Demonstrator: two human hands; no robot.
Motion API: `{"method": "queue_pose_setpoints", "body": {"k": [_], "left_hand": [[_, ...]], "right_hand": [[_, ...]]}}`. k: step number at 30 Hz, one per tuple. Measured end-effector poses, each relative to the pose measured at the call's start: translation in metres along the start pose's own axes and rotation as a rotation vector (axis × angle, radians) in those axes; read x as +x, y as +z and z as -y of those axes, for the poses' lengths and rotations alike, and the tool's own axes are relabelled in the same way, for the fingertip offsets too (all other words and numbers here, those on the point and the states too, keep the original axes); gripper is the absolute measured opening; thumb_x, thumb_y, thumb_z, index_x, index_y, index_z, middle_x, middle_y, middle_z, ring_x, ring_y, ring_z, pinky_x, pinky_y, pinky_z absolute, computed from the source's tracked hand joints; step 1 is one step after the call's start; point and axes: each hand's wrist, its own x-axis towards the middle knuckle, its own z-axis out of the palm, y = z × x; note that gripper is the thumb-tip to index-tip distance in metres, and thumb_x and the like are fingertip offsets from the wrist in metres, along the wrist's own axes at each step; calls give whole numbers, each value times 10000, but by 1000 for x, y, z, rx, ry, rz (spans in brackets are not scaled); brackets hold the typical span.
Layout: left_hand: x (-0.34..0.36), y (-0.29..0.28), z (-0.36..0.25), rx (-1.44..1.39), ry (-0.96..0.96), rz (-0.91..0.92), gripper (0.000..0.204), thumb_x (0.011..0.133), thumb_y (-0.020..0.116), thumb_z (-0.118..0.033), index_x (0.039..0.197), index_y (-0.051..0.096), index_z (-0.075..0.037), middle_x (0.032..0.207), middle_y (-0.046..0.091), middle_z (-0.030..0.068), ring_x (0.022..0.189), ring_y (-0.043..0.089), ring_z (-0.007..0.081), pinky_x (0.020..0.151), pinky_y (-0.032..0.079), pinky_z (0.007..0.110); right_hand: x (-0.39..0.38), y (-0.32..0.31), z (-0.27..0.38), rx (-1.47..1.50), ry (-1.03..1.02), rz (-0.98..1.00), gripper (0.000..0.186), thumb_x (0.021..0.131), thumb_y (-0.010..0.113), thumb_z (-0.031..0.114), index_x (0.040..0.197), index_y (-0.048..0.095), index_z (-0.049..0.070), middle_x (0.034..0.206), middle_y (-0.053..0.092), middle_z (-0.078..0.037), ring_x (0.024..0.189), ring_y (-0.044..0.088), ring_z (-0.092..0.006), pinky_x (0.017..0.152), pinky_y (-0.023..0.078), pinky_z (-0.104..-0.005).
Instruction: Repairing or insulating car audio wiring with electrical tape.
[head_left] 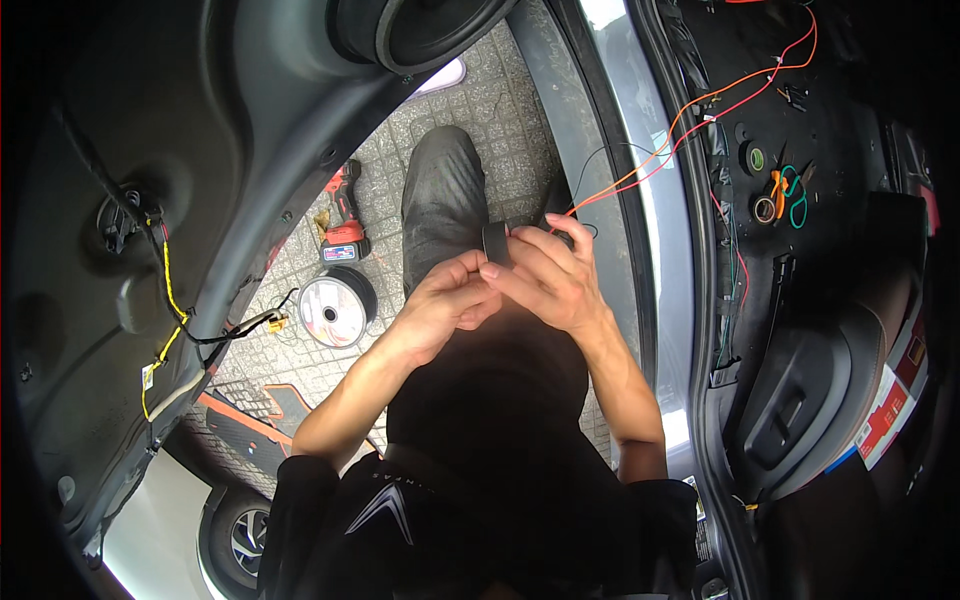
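Over my lap both hands meet with their fingertips touching. My right hand (550,275) is curled around a roll of black tape (495,243), which stands on edge between its fingers. Orange and red wires (620,186) run from the car's inside down to my right hand's fingers, where their ends are hidden. My left hand (450,300) is pinched closed beside the roll, its fingertips against my right thumb. What lies in that pinch is too small to make out.
An open door panel (130,280) with a yellow-and-black wire harness (168,270) fills the left. On the paving lie a red cordless drill (343,215) and a wire spool (333,312). Scissors (797,195) and tape rolls (764,209) rest on the car floor. The silver door sill (665,250) runs alongside.
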Motion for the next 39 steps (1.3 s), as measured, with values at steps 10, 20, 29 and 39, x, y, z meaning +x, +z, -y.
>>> {"method": "queue_pose_setpoints", "body": {"k": [10,20,29,39], "left_hand": [[-8,9,15,685,345,-343,30,936,605,-38,920,595,-14,701,596,-10,612,486,7,549,418,199],[-17,23,4,60,212,-125,133,995,556,-127,882,518,-68,655,441,-73,547,324,0,486,241,187],[-18,32,2,305,120,-79,258,1050,472,-234,898,566,-49,593,411,-50,505,346,34,479,281,213],[-8,20,-2,311,135,-10,93,1008,533,-110,924,542,-70,730,520,-54,631,406,12,534,294,213]], "right_hand": [[21,-22,11,1533,1070,-369,230,907,632,65,1122,603,-12,907,689,-98,884,653,-172,1176,232,-441],[-14,-11,17,182,518,-152,247,723,848,227,798,643,110,813,679,26,752,578,-192,777,357,-324],[0,0,21,0,321,-328,341,719,754,180,1058,756,151,851,601,-58,825,599,-225,724,491,-343],[14,-20,4,787,540,-16,440,758,553,-39,1175,663,49,1120,694,-65,1052,579,-272,1051,342,-430]]}}
